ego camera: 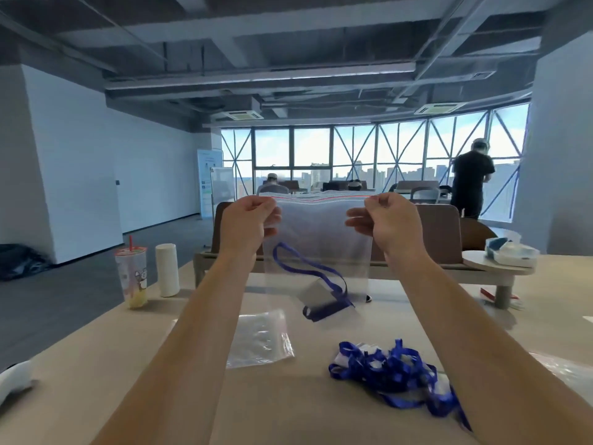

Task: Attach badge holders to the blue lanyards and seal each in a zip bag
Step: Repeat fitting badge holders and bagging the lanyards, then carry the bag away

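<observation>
While both arms reached up at mid-frame, the left hand (248,216) and right hand (390,220) each pinched a top corner of a clear zip bag (321,239), stretching it taut; inside hung a blue lanyard (308,268) with its badge holder (316,295), above loose lanyards (391,370) and spare bags (260,340) on the table (288,412)

Both forearms are bare to the frame's edge, with the left hand (248,220) and right hand (390,218) ungloved.

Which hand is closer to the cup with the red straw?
The left hand. It pinches the bag's top left corner, on the side of the cup. The right hand holds the other corner, farther away.
</observation>
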`<move>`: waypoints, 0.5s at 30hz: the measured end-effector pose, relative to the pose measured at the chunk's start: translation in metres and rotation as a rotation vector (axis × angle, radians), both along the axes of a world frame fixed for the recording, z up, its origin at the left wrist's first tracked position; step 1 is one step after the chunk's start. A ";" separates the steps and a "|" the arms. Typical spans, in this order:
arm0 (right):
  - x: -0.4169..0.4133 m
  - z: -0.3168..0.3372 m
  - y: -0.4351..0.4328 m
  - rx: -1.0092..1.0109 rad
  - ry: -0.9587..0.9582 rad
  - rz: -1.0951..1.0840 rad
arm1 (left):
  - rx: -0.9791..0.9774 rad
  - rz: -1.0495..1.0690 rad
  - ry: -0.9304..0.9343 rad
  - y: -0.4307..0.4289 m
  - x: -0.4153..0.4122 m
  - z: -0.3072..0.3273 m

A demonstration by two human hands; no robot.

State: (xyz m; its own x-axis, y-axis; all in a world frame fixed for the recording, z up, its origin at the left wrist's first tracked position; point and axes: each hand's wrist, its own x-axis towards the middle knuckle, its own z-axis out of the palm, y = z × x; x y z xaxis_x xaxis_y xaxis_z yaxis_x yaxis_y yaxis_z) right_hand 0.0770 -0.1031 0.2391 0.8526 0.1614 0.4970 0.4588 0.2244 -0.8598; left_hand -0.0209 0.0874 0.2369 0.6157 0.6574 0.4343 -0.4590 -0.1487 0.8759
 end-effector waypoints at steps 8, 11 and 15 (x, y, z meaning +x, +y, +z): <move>-0.027 -0.002 -0.102 -0.071 -0.010 -0.187 | 0.001 -0.177 0.018 -0.081 0.009 -0.002; -0.042 -0.003 -0.144 -0.079 -0.022 -0.275 | 0.023 -0.248 0.019 -0.117 0.015 -0.005; -0.055 -0.011 -0.200 -0.079 -0.008 -0.366 | 0.117 -0.273 0.035 -0.166 0.021 -0.013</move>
State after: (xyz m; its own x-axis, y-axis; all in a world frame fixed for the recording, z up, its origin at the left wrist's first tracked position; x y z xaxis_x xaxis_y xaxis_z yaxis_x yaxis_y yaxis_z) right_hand 0.0216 -0.3029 0.2283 0.8569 -0.1149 0.5025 0.5034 -0.0227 -0.8637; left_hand -0.0002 -0.0784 0.2244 0.7787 0.4124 0.4728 -0.4660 -0.1244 0.8760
